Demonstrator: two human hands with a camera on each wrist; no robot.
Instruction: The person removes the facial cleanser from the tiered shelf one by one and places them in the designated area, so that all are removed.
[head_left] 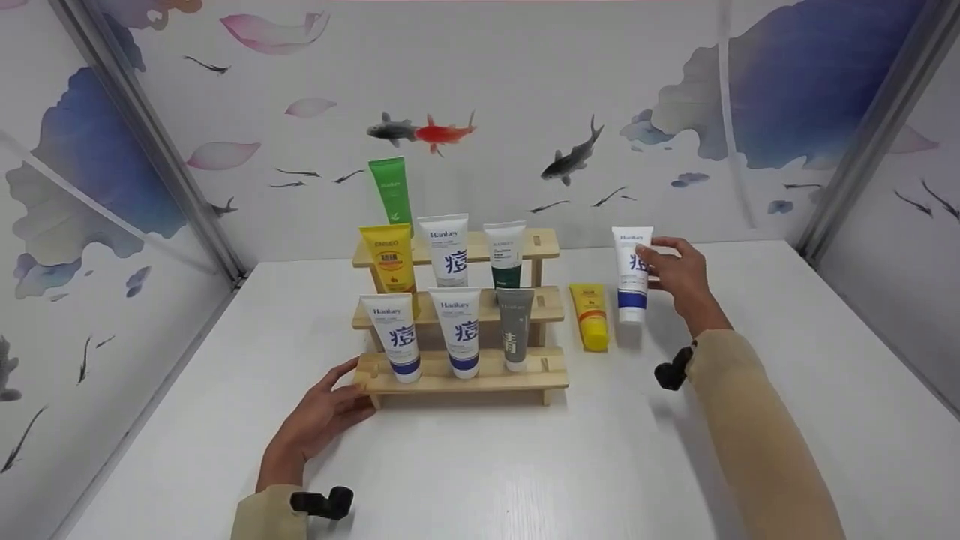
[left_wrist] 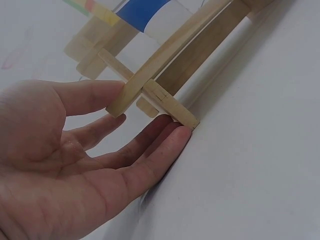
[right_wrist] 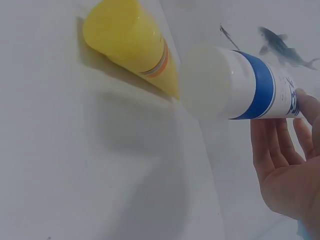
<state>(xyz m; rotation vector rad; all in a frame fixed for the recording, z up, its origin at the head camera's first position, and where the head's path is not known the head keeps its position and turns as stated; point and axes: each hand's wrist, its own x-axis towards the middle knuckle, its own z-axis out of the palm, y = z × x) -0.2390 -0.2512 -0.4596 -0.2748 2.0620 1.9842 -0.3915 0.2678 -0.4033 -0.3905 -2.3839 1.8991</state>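
Note:
At the right, my right hand [head_left: 679, 274] pinches a white squeeze tube [head_left: 632, 277] with a blue band, cap down; the right wrist view shows its white cap [right_wrist: 205, 82] raised off the table. Beside it a yellow tube [head_left: 590, 315] lies on the table. My left hand [head_left: 326, 412] holds the left end of a three-tier wooden display stand [head_left: 495, 382]. In the left wrist view its thumb meets the lowest shelf board [left_wrist: 122, 100] and its fingers touch the leg [left_wrist: 172, 105]. Two white-and-blue tubes [head_left: 459, 330] and a grey tube [head_left: 515, 330] stand on the bottom tier.
Higher on the stand are a yellow tube [head_left: 388, 259], a white-and-blue tube [head_left: 445, 251], a white-and-green tube [head_left: 506, 251] and, topmost, a green tube [head_left: 391, 191]. Printed panels [head_left: 495, 67] wall the white table [head_left: 480, 465] at the back and sides.

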